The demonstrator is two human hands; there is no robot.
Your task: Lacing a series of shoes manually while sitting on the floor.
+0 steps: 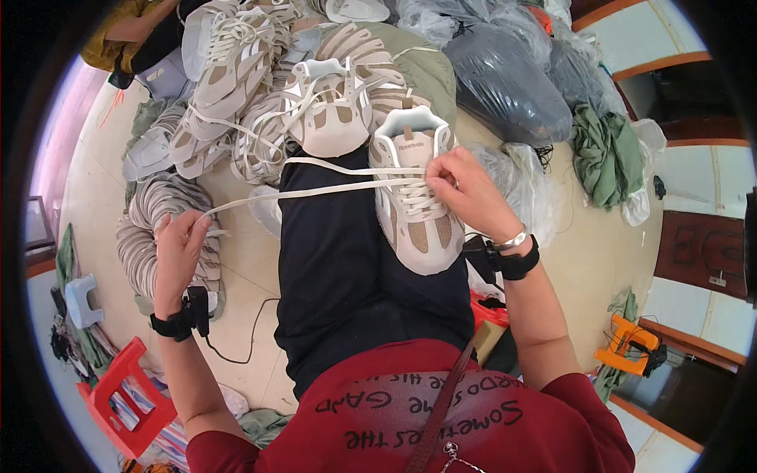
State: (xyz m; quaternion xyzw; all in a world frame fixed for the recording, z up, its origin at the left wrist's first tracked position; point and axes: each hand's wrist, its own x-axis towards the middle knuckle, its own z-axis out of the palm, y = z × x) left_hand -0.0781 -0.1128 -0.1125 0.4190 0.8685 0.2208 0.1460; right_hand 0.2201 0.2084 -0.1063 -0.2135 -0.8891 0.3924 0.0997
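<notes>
A beige and tan sneaker upper point(402, 229) lies across my thighs, its toe toward me. My right hand point(471, 193) is closed at its right eyelet row, fingertips pinching the cream shoelace point(307, 191) by the tongue. Out to the left, my left hand point(178, 244) pinches the same lace between thumb and fingers. Two lengths of lace run leftward from the upper, and the lower one is stretched to my left hand. A second laced upper point(327, 132) rests just beyond my knee, at the upper left of the first.
Laced uppers point(225, 87) are heaped at the far left, above a curved stack of nested uppers point(162, 209). Dark plastic bags point(505, 83) and green cloth point(603, 158) lie at the far right. A red plastic stool point(130, 398) stands lower left, an orange one point(627, 344) lower right.
</notes>
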